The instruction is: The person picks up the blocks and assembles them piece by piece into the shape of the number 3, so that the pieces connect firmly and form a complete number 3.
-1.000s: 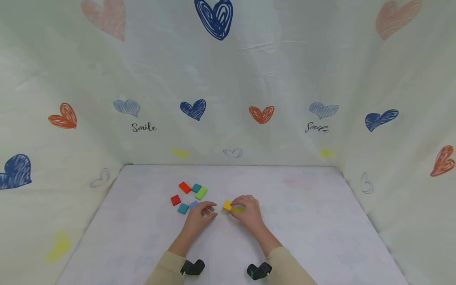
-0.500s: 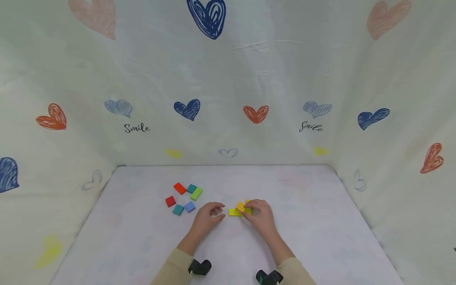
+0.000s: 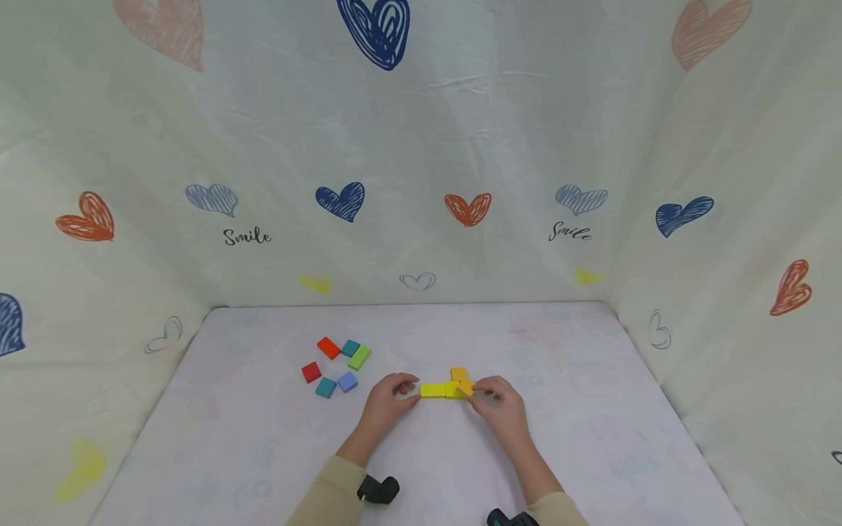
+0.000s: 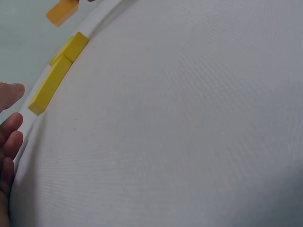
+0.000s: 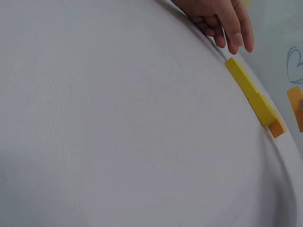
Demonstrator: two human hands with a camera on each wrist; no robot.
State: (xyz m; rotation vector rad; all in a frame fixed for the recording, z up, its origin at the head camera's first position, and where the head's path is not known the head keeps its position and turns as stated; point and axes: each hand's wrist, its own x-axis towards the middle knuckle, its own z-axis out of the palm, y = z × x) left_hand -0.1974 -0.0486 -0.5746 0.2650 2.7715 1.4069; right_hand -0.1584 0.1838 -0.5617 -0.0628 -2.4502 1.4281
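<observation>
My right hand (image 3: 505, 410) pinches an orange block (image 3: 466, 388) by its right side, between thumb and fingers. In the left wrist view this orange block (image 4: 62, 12) is off the table, above the row. Below it a long yellow block (image 3: 432, 391) and a shorter yellow block (image 3: 451, 390) lie end to end. A second orange block (image 3: 458, 373) adjoins the row on its far side. My left hand (image 3: 384, 405) is just left of the row, fingers loosely bent, holding nothing. The left wrist view has a small gap between its fingers and the long yellow block (image 4: 50, 86).
Left of my left hand lie several loose blocks: red (image 3: 311, 372), orange-red (image 3: 328, 348), lime green (image 3: 359, 357), blue (image 3: 347, 381) and teal (image 3: 325, 387). The white table (image 3: 592, 438) meets a heart-printed curtain (image 3: 513, 270) at the back.
The view has shifted, with objects sliding left in it. My right hand has carried the orange block rightward over the yellow row, uncovering the yellow blocks. The left hand has also moved right, nearer the row.
</observation>
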